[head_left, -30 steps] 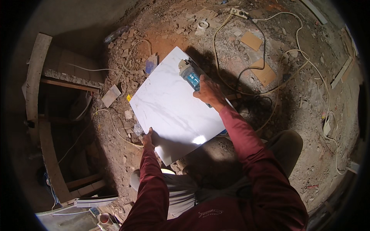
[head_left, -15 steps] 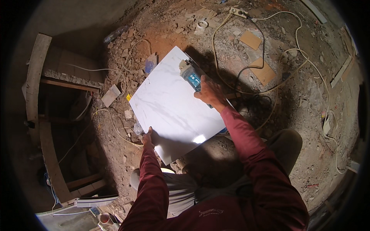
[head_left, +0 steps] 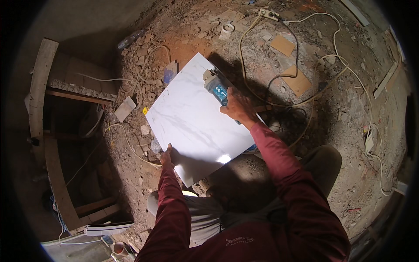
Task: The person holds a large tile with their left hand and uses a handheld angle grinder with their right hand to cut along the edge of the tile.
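A large white marble-patterned tile (head_left: 187, 105) lies tilted across the middle of the view, above the ground in front of my knees. My left hand (head_left: 166, 156) grips its lower left edge, thumb on the top face. In my right hand (head_left: 239, 107) is a blue-green angle grinder (head_left: 217, 88), fingers wrapped round its body. The grinder's head rests at or just over the tile's upper right edge; whether its disc touches the tile is hidden.
Rubble and dirt cover the ground. A power strip (head_left: 269, 15) and looping cables (head_left: 241, 52) lie at the far right, near two brown tile pieces (head_left: 283, 45). A wooden frame (head_left: 42, 87) stands at the left. A white ring (head_left: 228, 28) sits at the back.
The grinder and my right hand have shifted very slightly down along the tile's edge. My left hand and the tile stay nearly in place.
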A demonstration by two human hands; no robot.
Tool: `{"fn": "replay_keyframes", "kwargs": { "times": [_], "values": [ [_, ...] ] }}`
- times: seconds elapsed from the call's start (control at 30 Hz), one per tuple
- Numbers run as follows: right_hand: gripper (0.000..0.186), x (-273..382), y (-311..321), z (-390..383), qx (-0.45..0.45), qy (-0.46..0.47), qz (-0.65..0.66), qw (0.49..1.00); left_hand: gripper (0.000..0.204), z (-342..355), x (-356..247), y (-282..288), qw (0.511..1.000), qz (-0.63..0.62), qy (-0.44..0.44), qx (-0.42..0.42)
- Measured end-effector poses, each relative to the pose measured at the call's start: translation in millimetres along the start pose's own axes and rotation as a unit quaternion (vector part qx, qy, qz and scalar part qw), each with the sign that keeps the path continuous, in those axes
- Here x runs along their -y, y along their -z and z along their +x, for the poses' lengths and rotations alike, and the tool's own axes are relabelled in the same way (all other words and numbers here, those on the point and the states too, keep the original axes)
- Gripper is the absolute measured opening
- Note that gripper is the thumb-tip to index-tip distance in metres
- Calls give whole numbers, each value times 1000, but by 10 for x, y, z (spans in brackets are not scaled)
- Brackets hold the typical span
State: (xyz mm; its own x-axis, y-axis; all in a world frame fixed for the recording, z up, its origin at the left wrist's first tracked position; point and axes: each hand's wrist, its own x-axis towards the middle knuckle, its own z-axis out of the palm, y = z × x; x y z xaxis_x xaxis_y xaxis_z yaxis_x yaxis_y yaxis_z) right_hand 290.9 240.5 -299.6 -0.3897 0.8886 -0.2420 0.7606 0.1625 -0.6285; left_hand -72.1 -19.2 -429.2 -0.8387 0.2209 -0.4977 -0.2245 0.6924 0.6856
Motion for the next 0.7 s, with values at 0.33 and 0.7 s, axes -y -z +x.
{"fn": "replay_keyframes", "kwargs": {
  "times": [0.33,0.7],
  "values": [
    [77,-61,-39,-27,-6,13,0,1000,87,11,-38,9,1000,15,14,3],
    [80,-111,-97,-83,-25,27,-8,999,84,-42,-89,33,997,69,16,-16]
  ]
}}
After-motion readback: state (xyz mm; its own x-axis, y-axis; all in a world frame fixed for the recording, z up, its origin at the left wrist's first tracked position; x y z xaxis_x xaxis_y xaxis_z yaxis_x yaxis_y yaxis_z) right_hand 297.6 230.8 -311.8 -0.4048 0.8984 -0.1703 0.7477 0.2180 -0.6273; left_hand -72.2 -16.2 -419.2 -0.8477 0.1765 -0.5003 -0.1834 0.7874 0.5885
